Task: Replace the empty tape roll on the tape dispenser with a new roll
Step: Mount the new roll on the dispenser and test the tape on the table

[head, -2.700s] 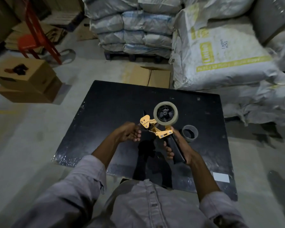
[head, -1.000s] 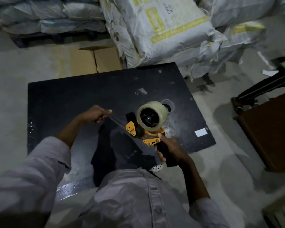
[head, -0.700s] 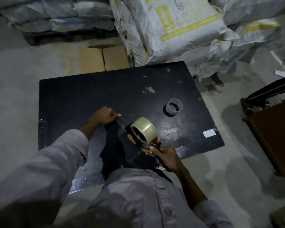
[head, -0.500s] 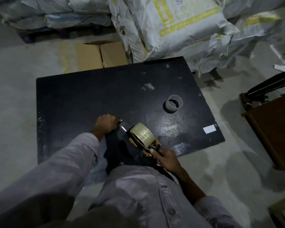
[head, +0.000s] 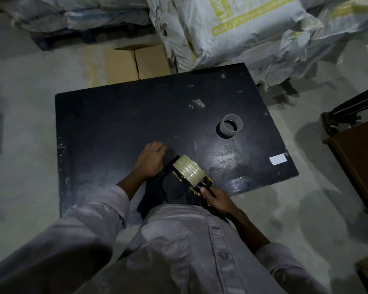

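– Judging from the layout, which step is in hand?
– Swap itself prob. done. A full roll point(head: 188, 171) is seen seated on the dispenser point(head: 200, 186). The old core point(head: 232, 126) is stood on end on the table point(head: 115, 124), well apart to the far right. The step in hand is taken to be threading or testing the tape end at the dispenser's front.
– Hands?
– Handle is gripped by the R hand point(head: 216, 200), fingers wrapped round it. L hand point(head: 151, 160) is set knuckles-up on the table, just beside the dispenser's front, fingers curled under. Whether a tape end is pinched can't be told: film is clear and light is poor.
– Where's the dispenser exactly?
– Near the table's front edge, close to the body, tilted w/ the roll's outer band turned up. Whether the table is touched can't be told.
– Next move?
– Prob. the tape end has to be held flat while the dispenser is drawn back, so that tape is fed out and cut at the blade. Steady tension is needed; slack film is likely to fold & stick to itself.
– Roll's look?
– Pale, cloudy-clear, thick w/ windings, faint bands across its width. No lifted end can be made out. The core is seen as a thin bare ring.
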Motion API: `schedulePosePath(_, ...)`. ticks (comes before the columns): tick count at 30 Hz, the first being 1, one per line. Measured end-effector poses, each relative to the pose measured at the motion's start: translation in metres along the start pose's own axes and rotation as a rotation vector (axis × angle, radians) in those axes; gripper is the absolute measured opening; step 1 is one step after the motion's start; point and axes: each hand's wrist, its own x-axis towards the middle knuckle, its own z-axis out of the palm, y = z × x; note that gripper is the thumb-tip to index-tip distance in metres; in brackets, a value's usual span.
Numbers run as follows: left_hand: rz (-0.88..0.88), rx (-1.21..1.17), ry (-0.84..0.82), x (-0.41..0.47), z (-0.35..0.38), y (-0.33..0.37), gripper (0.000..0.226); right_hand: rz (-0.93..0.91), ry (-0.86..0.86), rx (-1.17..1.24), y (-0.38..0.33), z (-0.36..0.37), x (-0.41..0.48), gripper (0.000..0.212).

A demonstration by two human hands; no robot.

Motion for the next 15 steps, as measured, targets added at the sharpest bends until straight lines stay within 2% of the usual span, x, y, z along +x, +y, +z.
schedulePosePath(1,0.069,0.054,-0.095,-0.011,0.007,-0.001,0.052,0.002,-0.002,0.008,0.001,0.000,0.001,0.028)
schedulePosePath(3,0.093,0.130,-0.209,-0.035,0.016,-0.003,0.068,-0.005,0.008,0.019,0.008,0.002,0.004,0.031)
schedulePosePath(8,0.003,0.141,-0.270,-0.056,0.021,-0.003,0.072,-0.039,0.016,0.027,0.018,0.004,0.011,0.047)
schedulePosePath(12,-0.016,0.111,-0.302,-0.052,0.018,-0.004,0.075,-0.069,0.015,0.034,0.015,0.003,0.009,0.043)
schedulePosePath(15,-0.048,0.093,-0.329,-0.051,0.017,0.000,0.072,-0.089,0.033,0.008,0.016,0.004,0.009,0.063)
